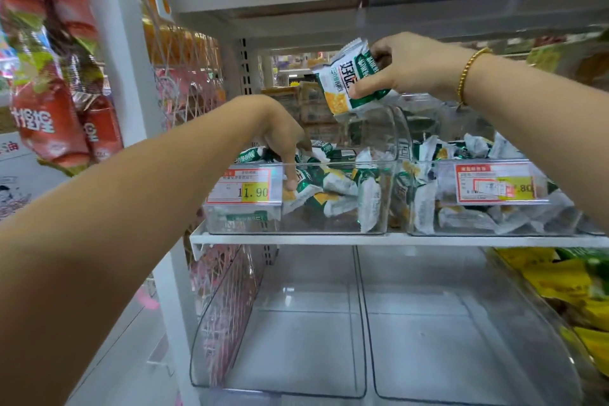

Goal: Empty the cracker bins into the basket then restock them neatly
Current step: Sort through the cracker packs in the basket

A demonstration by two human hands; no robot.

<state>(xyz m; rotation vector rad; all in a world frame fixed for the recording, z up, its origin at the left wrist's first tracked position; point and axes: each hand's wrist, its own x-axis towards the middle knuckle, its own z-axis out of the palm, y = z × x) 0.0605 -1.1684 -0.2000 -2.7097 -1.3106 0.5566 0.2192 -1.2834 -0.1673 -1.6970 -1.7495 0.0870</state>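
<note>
While both arms are raised to the middle tier of the white shelf unit [362, 239], no basket is in view.

Lower tier: two clear lower bins [296, 339], nothing visible inside them.

Middle tier: left bin [309, 221] and right bin [560, 224] stand side by side, each holding a jumble of green-and-white loose packets [339, 184].

Left hand [280, 135]: reaches down over the left bin's front rim, fingers pointing down into the heap. One fingertip touches a packet just behind the price tag [244, 186]. I cannot tell whether it has pinched anything.

Right hand [405, 66]: raised above the bins, thumb and fingers curled tight round a small bunch of held packets [342, 82]. These hang down and to the left of the palm, long axis near upright and slightly tilted, over the wall between the two middle bins and clear of the heap.

Judgement: the left hand is nearer the left bin's stock. The phase is unclear, so the held bunch could go straight down or out to the basket.
</note>
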